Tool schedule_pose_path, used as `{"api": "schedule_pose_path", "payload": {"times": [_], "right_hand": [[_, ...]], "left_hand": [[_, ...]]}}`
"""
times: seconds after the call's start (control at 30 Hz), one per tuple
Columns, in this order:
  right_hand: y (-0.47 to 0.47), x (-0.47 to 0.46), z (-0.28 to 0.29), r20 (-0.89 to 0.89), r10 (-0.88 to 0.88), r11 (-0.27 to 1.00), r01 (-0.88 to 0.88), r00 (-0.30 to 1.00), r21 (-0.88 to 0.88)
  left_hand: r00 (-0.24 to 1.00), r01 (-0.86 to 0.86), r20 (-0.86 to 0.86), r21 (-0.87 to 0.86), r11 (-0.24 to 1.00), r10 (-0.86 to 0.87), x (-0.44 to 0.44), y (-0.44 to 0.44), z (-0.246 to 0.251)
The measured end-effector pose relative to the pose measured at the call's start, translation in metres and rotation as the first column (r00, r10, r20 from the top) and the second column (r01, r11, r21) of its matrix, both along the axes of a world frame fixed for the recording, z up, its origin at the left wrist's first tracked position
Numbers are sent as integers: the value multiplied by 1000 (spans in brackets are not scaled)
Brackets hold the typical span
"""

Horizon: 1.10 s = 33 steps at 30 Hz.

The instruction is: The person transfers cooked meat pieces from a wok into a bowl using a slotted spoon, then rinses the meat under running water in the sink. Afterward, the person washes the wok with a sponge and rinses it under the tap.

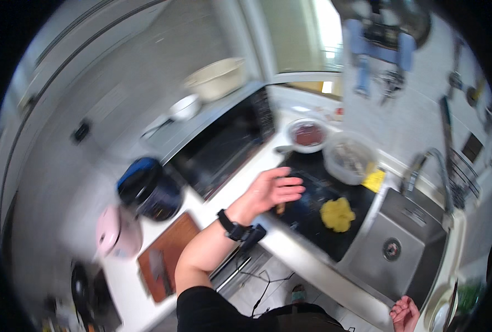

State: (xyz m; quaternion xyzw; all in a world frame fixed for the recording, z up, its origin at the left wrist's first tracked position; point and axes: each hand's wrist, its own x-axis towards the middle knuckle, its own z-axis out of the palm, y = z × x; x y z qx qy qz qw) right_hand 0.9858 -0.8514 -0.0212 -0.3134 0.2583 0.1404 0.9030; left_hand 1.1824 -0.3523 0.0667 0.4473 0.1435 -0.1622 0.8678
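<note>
My left hand (273, 191), with a black watch on the wrist, is held over the left side of a black counter mat (308, 240). Its fingers are stretched and slightly apart, with nothing seen in them. Just below the palm a small brown item (280, 208) shows, partly hidden. A crumpled yellow cloth (337, 214) lies on the mat to the right of this hand. My right hand (404, 313) is low at the right, by the near edge of a stainless steel sink (379, 265). Its fingers are curled in, and no object shows in them.
Behind the mat stand a white bowl with dark red contents (308, 135) and a translucent plastic tub (349, 159). A yellow packet (374, 180) lies near the faucet (430, 166). A cleaver (161, 269) rests on a wooden cutting board (171, 245), beside a pink appliance (118, 232).
</note>
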Motion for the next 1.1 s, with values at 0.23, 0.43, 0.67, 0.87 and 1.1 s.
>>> {"api": "schedule_pose_path", "payload": {"times": [0.23, 0.43, 0.67, 0.87, 1.1], "right_hand": [[3, 3, -18, 143, 444, 896, -437, 885, -75], [43, -3, -30, 228, 755, 653, -737, 615, -176], [165, -61, -5, 255, 847, 529, -787, 466, -319], [308, -150, 9, 280, 952, 213, -925, 123, -316], [510, -313, 17, 367, 863, -203, -903, -348, -380]], "left_hand": [[997, -24, 78, -23, 999, 26, -226, -13, -2], [923, -378, -70, 27, 925, 379, -413, -7, -21], [682, -729, -59, 24, 684, 729, -608, 1, -21], [484, -874, -78, 17, 486, 872, -753, 21, -34], [302, -951, -130, 23, 307, 944, -912, 56, -49]]}}
